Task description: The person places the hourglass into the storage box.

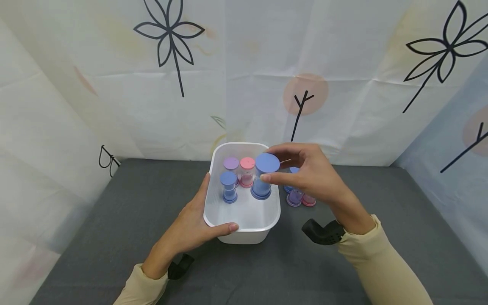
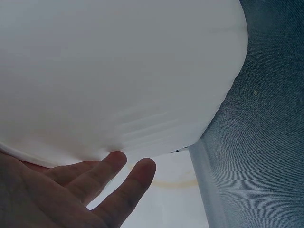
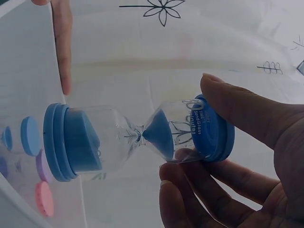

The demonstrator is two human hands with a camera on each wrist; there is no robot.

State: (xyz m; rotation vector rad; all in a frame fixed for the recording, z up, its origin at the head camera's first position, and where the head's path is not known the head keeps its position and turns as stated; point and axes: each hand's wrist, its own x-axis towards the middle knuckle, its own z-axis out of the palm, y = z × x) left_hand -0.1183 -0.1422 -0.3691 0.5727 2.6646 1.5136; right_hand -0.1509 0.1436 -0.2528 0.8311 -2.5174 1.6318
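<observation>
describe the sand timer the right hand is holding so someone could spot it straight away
Find the white plastic tub in the middle of the grey table. Four sand timers stand inside it; take the one at its right side, under the right hand. This big blue sand timer is the largest in the tub, clearly bigger than the small blue, purple and pink ones beside it.

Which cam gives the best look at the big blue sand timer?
Right wrist: the big blue sand timer fills the frame, glass bulbs and blue sand clear, right hand gripping its cap. Head view shows it small, standing in the white tub. Left wrist shows only tub wall.
</observation>
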